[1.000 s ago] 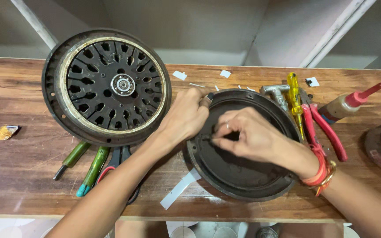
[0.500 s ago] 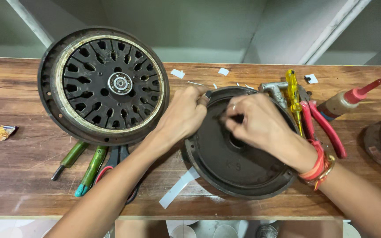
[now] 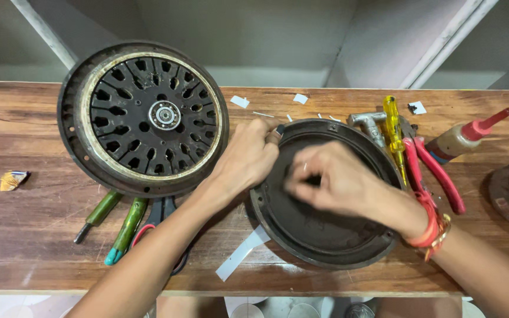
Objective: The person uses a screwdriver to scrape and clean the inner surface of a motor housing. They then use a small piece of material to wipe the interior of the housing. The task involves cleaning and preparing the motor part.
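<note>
Round cover: a dark, shallow, dish-like metal cover (image 3: 325, 235) with a raised rim and a grimy, dull inside; it lies flat on the wooden table (image 3: 30, 129), right of centre near the front edge.
Left hand: the left hand (image 3: 245, 162) curls over the cover's upper left rim, fingers bent and pressed on the edge.
Right hand: the right hand (image 3: 340, 179) rests inside the cover, fingers drawn together at its middle; it is blurred, so whether it pinches anything I cannot tell.
Motor wheel: a round black slotted wheel (image 3: 142, 118) with a pale ring and a central bearing, left of the cover, just beside it.
Tools at right: a yellow screwdriver (image 3: 392, 126) and red-handled pliers (image 3: 437, 174), just beside the cover's right rim.
Bottle: a red-nozzled bottle (image 3: 463, 138), lying farther right.
Tools at left: green-handled screwdrivers (image 3: 128, 224), below the wheel.
</note>
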